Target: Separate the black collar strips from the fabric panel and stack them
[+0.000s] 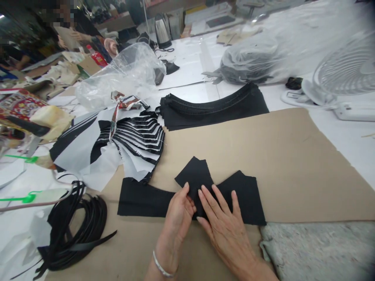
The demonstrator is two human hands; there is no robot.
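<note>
A curved black fabric piece point(143, 201) lies on brown paper in front of me, its right end point(244, 195) reaching past my right hand. Across its middle lies a black fabric flap point(195, 175); whether this is a separate piece or a folded part, I cannot tell. My left hand point(180, 212), with a bracelet at the wrist, pinches the flap's left edge between thumb and curled fingers. Flat on the fabric, fingers spread, my right hand point(222, 218) presses beside it.
Brown paper point(263, 156) covers the work surface. Behind it sits a stack of curved black pieces point(213, 109). At left are a fanned bundle of black-and-white pieces point(137, 140) and coiled black strips point(84, 230). A fan point(348, 74) stands at right, a kettle point(162, 31) farther back.
</note>
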